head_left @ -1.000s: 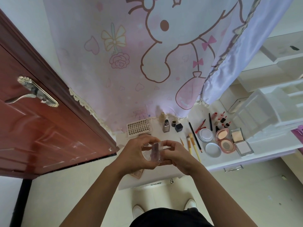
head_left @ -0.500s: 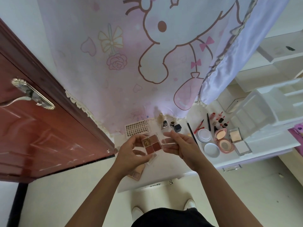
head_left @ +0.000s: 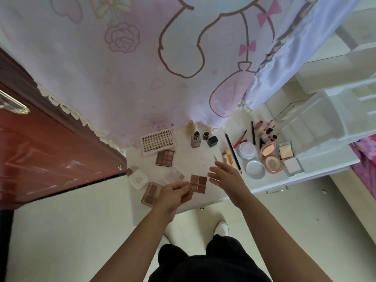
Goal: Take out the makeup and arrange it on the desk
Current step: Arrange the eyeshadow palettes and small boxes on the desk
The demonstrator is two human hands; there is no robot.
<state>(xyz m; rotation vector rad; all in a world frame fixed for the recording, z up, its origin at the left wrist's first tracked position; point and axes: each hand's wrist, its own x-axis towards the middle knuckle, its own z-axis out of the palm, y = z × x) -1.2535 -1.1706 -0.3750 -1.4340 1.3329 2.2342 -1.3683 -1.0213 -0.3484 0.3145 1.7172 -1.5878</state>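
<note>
White worktop (head_left: pixel 193 159) under a pink curtain (head_left: pixel 142 78): the left grip (head_left: pixel 175 193) pinches the near-left corner of the four-pan eyeshadow palette (head_left: pixel 200 183); the right grip (head_left: pixel 225 177) hovers, fingers spread, just right of it.

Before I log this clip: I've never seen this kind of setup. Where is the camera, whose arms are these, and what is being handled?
There is no machine here. The camera sits on a person's head and looks down, so the two bare arms are the wearer's own. Below them is a white desk with makeup laid out: a nine-pan palette, small bottles, an open pink compact, a black pencil. The fingers of the left hand pinch the corner of a four-colour palette low over the desk; whether it rests there I cannot tell. The right hand is open beside it, holding nothing.
</note>
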